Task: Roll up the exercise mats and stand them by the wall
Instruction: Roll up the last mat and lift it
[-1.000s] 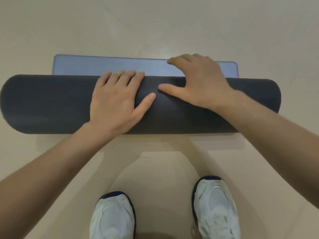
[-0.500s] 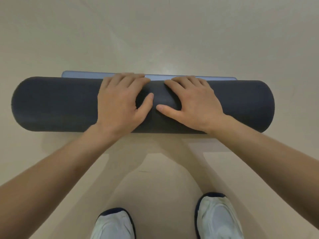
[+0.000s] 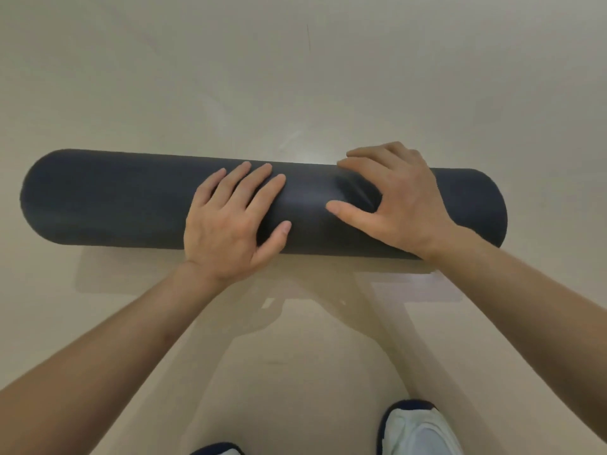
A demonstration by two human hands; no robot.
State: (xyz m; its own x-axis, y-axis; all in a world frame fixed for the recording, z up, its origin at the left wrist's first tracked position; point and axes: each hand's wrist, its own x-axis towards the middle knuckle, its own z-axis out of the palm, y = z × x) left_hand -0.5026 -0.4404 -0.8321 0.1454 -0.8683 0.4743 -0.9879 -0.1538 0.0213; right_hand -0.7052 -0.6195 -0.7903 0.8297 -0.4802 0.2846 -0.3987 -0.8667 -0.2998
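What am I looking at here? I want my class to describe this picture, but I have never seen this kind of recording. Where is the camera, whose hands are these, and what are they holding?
There is no machine here. A person wears a wide-angle camera on the head, so the one picture looks forward and down along their own arms. On the pale floor lies a dark rolled mat, on its side, with no flat part showing. The left hand lies flat on top of the roll, fingers straight. The right hand curls its fingers over the far side and presses its thumb in, squeezing a dent into the roll. At the bottom edge are the person's white shoes.
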